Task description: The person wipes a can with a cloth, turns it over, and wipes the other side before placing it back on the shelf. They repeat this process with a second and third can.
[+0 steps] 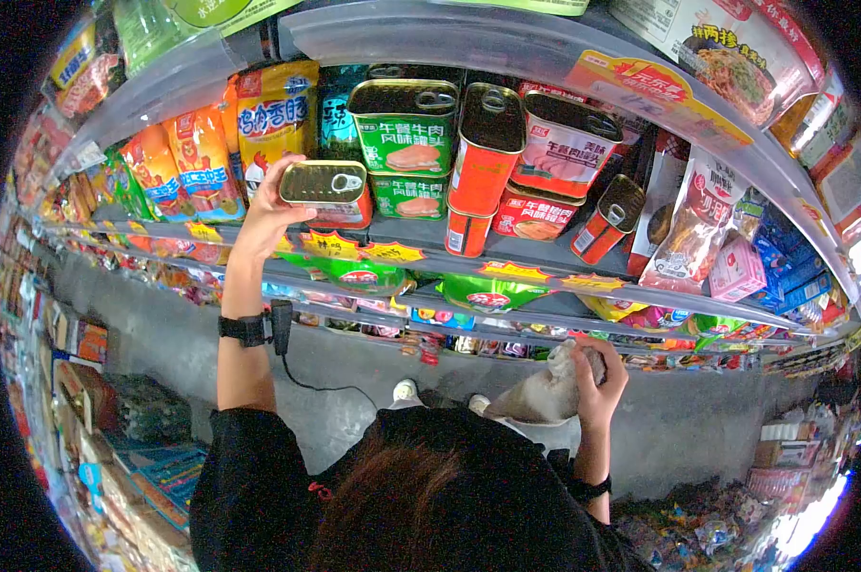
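My left hand [270, 212] is closed around a red luncheon meat can [340, 212] at the front of the shelf, its gold pull-tab lid turned up toward me. Just right of it stand two stacked green cans [406, 143]. Red upright cans [487, 157] and a pink-labelled can [562, 143] on top of another follow further right. A small red can [609, 221] leans at the end of that row. Below the shelf edge, my right hand [597, 381] grips the top of a greyish-white cloth [540, 391], which hangs down in front of my legs.
Orange sausage packs [202, 162] and a yellow pouch [276, 119] fill the shelf's left side. Vacuum-packed meat [692, 229] and a pink box [735, 270] stand at the right. Yellow price tags [330, 246] line the edge. A clear shelf lip [449, 43] overhangs above.
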Tool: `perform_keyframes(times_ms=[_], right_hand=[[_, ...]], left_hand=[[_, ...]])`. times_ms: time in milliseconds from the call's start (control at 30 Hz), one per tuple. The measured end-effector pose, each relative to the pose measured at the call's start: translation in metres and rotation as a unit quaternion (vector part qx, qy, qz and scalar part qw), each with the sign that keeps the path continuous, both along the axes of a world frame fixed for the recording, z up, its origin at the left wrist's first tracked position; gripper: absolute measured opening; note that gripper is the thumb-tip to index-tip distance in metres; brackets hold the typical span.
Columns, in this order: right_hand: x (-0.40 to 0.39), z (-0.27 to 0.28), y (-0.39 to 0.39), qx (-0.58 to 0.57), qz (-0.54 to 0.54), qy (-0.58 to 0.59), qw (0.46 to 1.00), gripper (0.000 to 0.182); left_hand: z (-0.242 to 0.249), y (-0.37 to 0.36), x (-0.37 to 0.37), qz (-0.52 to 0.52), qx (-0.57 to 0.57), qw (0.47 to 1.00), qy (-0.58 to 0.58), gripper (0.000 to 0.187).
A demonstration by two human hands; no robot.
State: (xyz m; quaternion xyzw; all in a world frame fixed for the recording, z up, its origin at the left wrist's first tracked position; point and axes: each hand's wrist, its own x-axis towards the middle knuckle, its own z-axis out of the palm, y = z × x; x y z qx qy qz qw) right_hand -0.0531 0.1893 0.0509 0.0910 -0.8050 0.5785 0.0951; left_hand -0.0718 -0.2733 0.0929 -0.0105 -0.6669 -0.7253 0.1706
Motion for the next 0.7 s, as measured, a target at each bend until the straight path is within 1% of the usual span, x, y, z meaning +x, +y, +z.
perform_keyframes(times_ms=[133,233,300,333,367,400,433,500,567,667,700], right_hand=[[-0.001,0.002,-0.003,-0.003,0.008,-0.001,1.0,0.016],[-0.001,0.002,-0.005,-0.005,0.013,0.003,1.0,0.016],[-0.001,0.001,-0.005,-0.006,0.011,0.005,1.0,0.016],[-0.001,0.001,-0.005,-0.007,0.014,0.005,1.0,0.016],[-0.001,0.0,-0.004,-0.009,0.017,0.006,1.0,0.017],[-0.001,0.001,-0.004,-0.008,0.015,0.007,1.0,0.017],[-0.001,0.001,-0.004,-0.011,0.012,0.002,1.0,0.017],[0.001,0.003,-0.005,-0.013,0.008,-0.004,1.0,0.017],[0.001,0.008,-0.008,-0.022,0.017,-0.009,1.0,0.014],[-0.003,0.006,-0.005,-0.005,0.03,0.013,0.999,0.015],[-0.005,0.007,-0.004,-0.004,0.029,0.013,0.999,0.015]], left_hand=[[-0.004,-0.002,-0.002,-0.008,0.009,1.0,-0.005,0.071],[0.004,0.003,-0.002,-0.007,-0.02,1.0,-0.019,0.071],[0.014,0.011,0.001,0.015,-0.1,0.993,-0.06,0.07],[0.014,0.012,0.002,0.014,-0.1,0.993,-0.06,0.07],[0.014,0.012,0.002,0.059,-0.223,0.973,-0.022,0.071],[0.014,0.013,0.002,0.105,-0.341,0.934,0.018,0.071],[0.017,0.014,0.003,0.103,-0.341,0.934,0.019,0.071],[0.022,0.015,0.008,0.115,-0.398,0.91,0.015,0.073],[0.018,0.014,0.01,0.113,-0.381,0.918,0.007,0.074],[0.009,0.015,0.013,0.137,-0.374,0.917,0.032,0.074],[0.008,0.019,0.017,0.178,-0.382,0.906,0.049,0.074]])
